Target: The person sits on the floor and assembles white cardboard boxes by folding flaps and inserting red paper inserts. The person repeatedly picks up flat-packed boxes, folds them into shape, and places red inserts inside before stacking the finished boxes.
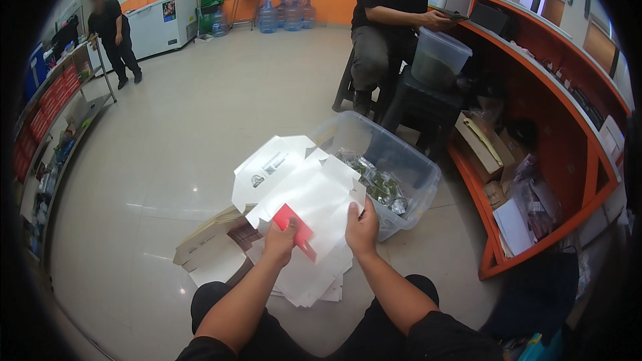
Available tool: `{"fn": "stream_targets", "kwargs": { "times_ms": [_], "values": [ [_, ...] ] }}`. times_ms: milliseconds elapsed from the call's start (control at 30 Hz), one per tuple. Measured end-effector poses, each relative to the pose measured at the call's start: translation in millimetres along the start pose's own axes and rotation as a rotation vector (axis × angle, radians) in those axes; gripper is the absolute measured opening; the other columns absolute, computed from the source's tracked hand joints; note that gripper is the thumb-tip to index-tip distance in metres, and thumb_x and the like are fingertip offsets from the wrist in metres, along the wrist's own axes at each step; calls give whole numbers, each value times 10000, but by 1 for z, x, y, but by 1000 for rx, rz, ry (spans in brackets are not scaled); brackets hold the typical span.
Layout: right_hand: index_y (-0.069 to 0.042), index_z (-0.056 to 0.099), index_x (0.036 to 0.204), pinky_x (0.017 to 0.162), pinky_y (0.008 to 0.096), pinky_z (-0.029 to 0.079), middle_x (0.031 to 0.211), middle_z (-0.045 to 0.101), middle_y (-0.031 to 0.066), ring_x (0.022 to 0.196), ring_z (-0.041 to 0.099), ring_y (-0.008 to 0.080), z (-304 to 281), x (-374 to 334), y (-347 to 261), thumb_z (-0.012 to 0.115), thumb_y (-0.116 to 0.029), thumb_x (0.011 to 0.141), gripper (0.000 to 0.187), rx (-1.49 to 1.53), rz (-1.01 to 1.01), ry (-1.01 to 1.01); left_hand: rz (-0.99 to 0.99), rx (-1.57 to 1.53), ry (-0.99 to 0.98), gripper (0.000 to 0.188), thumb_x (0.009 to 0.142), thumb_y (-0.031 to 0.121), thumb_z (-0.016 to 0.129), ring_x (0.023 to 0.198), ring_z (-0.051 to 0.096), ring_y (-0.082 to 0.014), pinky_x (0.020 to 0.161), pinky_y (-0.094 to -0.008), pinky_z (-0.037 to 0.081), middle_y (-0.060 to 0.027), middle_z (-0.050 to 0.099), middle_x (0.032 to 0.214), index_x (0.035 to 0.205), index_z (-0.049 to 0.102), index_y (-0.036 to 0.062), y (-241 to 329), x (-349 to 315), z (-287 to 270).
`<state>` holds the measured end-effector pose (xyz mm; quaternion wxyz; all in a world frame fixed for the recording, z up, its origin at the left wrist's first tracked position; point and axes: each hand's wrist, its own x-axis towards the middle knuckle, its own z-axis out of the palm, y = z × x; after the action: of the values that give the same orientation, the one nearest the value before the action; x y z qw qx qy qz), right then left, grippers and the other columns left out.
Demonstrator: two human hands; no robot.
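While grasping a flat red card [301, 229] over the white carton blanks [314, 184] with the left hand [281, 239], pinches their right edge between the thumb and fingers of the right hand [363, 228]. Holds the stack out beyond the knees, overlapping in view the near-left side of a clear plastic tub [428, 168], with silvery packets [384, 187] of something green inside. Has flattened cartons [212, 247] just to the left. Farther off, faces a clear container [447, 47] on a black stool [421, 103], with dark contents too blurred to name. Meets an orange counter [562, 120] at the right, with an open cardboard box [478, 150] beneath; leftward, overlooks a broad stretch of shiny floor [154, 160], reaching to a shelf rack [92, 120].
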<state>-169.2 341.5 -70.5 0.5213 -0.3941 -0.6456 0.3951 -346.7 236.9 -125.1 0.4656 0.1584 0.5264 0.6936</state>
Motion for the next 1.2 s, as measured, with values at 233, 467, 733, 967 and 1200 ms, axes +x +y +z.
{"fn": "stream_targets", "kwargs": {
  "times_ms": [233, 467, 733, 967, 1200],
  "values": [
    [-48, 691, 1229, 925, 371, 548, 1174, 718, 157, 1058, 695, 294, -25, 11, -24, 586, 4, 953, 300, -200, -475, -140, -405, 4, 38, 1071, 933, 767, 494, 1374, 472, -366, 1122, -507, 418, -229, 449, 1483, 1551, 257, -75, 31, -24, 11],
    [-71, 712, 1169, 965, 365, 550, 1165, 719, 138, 1103, 692, 284, -9, -13, -30, 654, -22, 918, 263, -49, -648, -607, -218, -242, -156, 528, 1050, 422, 559, 1225, 604, -267, 1047, -432, 519, -140, 597, 1319, 1374, 482, 13, 70, -26, 17],
    [-36, 668, 1233, 1014, 305, 474, 1252, 665, 105, 1161, 618, 197, 4, -22, -27, 567, -142, 1052, 233, 348, -29, -445, -40, -258, -204, 355, 1026, 307, 632, 1156, 648, -187, 988, -349, 556, -74, 651, 1268, 1267, 564, 55, 58, -28, 11],
    [-124, 658, 1297, 1093, 481, 440, 1423, 538, 209, 1289, 533, 409, 18, -24, -24, 689, -184, 959, 345, -122, -641, -593, -69, -289, -211, 446, 1071, 423, 509, 1152, 635, -226, 1003, -396, 542, -113, 637, 1253, 1305, 534, 45, 55, -26, 6],
    [-125, 615, 1383, 1082, 482, 445, 1441, 505, 244, 1277, 528, 429, 20, -27, -19, 697, -197, 948, 448, -208, -696, -541, -35, -417, -183, 449, 1106, 404, 411, 1176, 615, -246, 1022, -414, 531, -137, 599, 1303, 1336, 504, 29, 61, -38, 22]
  ]
}}
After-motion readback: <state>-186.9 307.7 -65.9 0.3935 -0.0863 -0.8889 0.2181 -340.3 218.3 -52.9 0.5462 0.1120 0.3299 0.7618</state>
